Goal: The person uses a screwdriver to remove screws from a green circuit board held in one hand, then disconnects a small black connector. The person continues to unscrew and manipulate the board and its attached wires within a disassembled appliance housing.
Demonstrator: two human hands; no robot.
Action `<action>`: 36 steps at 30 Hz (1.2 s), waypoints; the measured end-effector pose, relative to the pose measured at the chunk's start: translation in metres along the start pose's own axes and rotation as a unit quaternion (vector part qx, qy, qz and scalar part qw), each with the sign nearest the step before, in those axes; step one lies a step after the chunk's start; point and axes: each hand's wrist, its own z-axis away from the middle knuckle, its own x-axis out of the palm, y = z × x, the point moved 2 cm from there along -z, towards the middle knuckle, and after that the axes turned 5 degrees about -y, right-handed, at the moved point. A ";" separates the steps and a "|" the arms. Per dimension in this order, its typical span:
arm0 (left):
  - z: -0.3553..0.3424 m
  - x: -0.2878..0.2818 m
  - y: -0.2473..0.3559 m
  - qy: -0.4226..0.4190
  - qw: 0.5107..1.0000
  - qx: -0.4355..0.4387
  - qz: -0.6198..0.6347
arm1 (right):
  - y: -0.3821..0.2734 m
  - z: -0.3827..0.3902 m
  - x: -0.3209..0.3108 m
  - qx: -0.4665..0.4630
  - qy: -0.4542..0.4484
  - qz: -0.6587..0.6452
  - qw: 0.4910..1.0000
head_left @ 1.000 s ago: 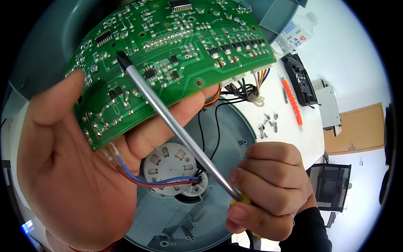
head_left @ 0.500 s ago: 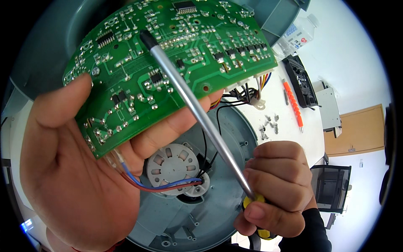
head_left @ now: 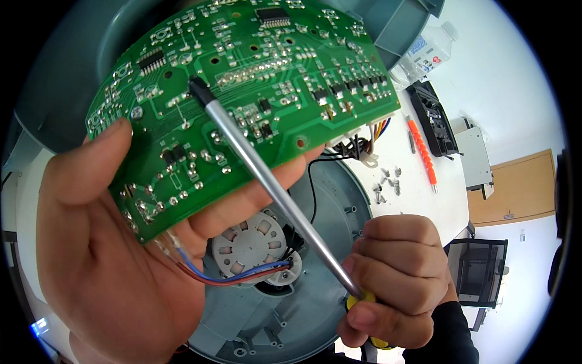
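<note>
A green circuit board (head_left: 242, 121), solder side up, lies tilted in my left hand (head_left: 121, 242). The thumb presses its left edge while the fingers support it from beneath. My right hand (head_left: 394, 282) is closed round the yellow and black handle of a screwdriver (head_left: 273, 188). Its long silver shaft crosses the board, with the dark tip over the left-middle part; whether it touches cannot be told. Blue and red wires (head_left: 233, 278) run from the board's lower left to a white round motor (head_left: 250, 246) in the grey-green round housing (head_left: 321, 279) below.
Loose screws (head_left: 388, 182) lie on the white table (head_left: 445, 203) at the right. Beyond them are an orange flexible shaft (head_left: 422, 148), a black tool case (head_left: 435, 115) and a clear bottle (head_left: 424, 51). Another grey-green shell part (head_left: 60, 91) stands behind the board.
The screwdriver tip has moved down and left across the board, and my right hand has dropped slightly. The board has shifted a little downward in my left hand.
</note>
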 end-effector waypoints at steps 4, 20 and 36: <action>0.003 0.015 -0.025 0.045 0.955 0.141 -0.256 | 0.004 0.004 0.004 0.001 0.012 -0.002 1.000; 0.012 -0.005 -0.009 -0.021 0.918 0.232 -0.320 | 0.010 0.000 -0.002 -0.103 0.003 -0.024 0.994; 0.015 0.000 -0.010 0.041 0.942 0.183 -0.276 | 0.019 0.000 0.004 -0.076 0.014 -0.119 0.990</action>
